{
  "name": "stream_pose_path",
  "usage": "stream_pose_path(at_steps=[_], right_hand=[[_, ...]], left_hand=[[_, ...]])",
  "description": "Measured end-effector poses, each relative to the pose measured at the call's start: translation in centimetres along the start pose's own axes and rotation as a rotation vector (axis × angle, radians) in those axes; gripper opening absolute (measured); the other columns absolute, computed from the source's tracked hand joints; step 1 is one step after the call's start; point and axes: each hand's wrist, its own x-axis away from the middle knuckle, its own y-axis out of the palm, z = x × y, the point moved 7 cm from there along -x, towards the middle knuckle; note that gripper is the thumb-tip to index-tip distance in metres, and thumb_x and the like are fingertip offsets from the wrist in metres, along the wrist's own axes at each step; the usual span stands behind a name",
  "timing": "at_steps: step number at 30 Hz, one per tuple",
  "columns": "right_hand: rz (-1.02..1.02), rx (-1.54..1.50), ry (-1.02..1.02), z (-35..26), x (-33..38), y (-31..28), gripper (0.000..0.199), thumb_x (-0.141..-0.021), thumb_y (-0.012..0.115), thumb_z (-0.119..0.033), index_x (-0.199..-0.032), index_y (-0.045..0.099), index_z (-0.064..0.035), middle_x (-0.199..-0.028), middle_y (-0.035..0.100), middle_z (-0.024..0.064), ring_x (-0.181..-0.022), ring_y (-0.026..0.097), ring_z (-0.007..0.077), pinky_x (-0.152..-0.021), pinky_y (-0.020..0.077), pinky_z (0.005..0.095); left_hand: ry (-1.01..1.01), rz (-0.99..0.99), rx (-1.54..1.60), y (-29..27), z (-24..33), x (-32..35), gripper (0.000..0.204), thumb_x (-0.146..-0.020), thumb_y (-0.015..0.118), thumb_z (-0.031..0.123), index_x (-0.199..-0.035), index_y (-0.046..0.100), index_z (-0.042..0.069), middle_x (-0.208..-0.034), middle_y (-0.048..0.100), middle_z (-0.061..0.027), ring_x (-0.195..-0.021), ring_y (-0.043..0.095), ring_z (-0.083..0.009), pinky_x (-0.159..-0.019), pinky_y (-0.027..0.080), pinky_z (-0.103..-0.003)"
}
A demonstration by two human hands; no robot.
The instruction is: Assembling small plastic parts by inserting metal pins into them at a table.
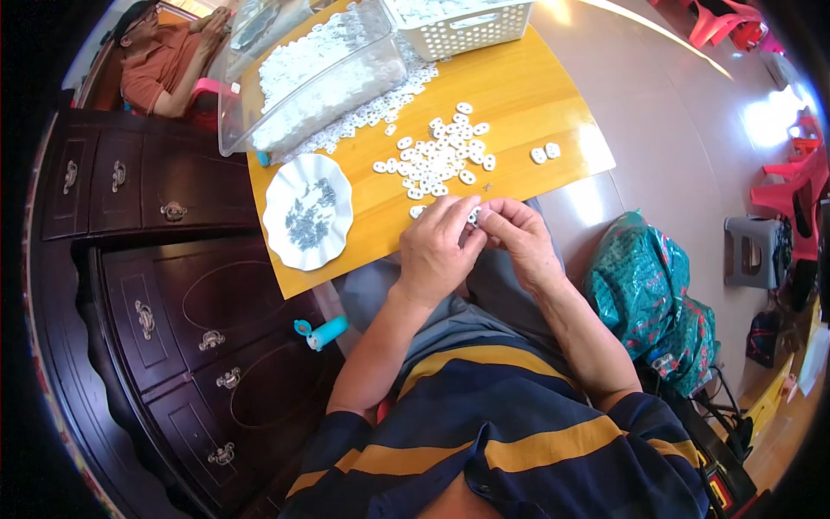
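Note:
My left hand [439,249] and my right hand [520,238] meet at the near edge of a yellow wooden board [510,86]. Together their fingertips pinch one small white oval plastic piece [474,216]. Just beyond the fingers lies a loose pile of several white oval pieces [441,156] on the board. Two more white pieces [545,153] lie apart to the right. A white scalloped plate [285,186] with small dark metal parts stands left of my hands.
A tilted clear plastic bin [238,130] spills white pieces onto the board's far side, next to a white slotted basket [458,30]. A dark wooden cabinet [156,259] stands left, another person [164,60] sits behind it. A green bag [648,294] lies right.

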Motion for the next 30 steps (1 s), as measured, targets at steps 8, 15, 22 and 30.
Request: stream_pose_path(at_steps=[8,15,22,30], right_hand=[[0.006,-0.030,0.092,0.3,0.1,-0.4,0.019,-0.104,0.067,-0.025,-0.106,0.074,-0.0080,-0.092,0.072,-0.0027,-0.081,0.065,0.0056,-0.075,0.0536,0.0235],[0.042,-0.004,0.060,0.1,0.2,-0.4,0.020,-0.104,0.067,-0.024,-0.102,0.076,-0.0067,-0.088,0.071,-0.0031,-0.079,0.063,0.0050,-0.074,0.0519,0.0232],[0.063,0.038,-0.041,-0.3,0.4,-0.1,0.023,-0.105,0.065,-0.020,-0.098,0.075,-0.0005,-0.086,0.070,-0.0007,-0.078,0.061,0.0058,-0.074,0.0495,0.0232],[0.107,0.063,-0.070,-0.7,0.5,-0.4,0.023,-0.105,0.065,-0.019,-0.097,0.076,-0.0002,-0.085,0.070,-0.0007,-0.078,0.061,0.0062,-0.074,0.0495,0.0234]], left_hand=[[0.023,-0.031,0.033,-0.2,0.3,-0.2,0.032,-0.085,0.078,0.012,-0.115,0.070,0.006,-0.098,0.069,-0.0099,-0.088,0.070,-0.0309,-0.073,0.056,-0.041],[0.025,-0.056,0.048,-0.2,0.3,-0.4,0.028,-0.086,0.077,0.011,-0.113,0.070,0.005,-0.098,0.070,-0.0098,-0.088,0.070,-0.0309,-0.073,0.056,-0.040],[0.071,-0.038,0.039,-0.2,0.2,-0.4,0.025,-0.087,0.075,0.010,-0.112,0.071,0.005,-0.099,0.071,-0.0100,-0.087,0.071,-0.0309,-0.072,0.057,-0.040],[0.100,0.011,0.118,0.2,0.1,-0.6,0.024,-0.086,0.077,0.007,-0.110,0.072,0.004,-0.098,0.073,-0.0110,-0.085,0.072,-0.0309,-0.071,0.057,-0.039]])
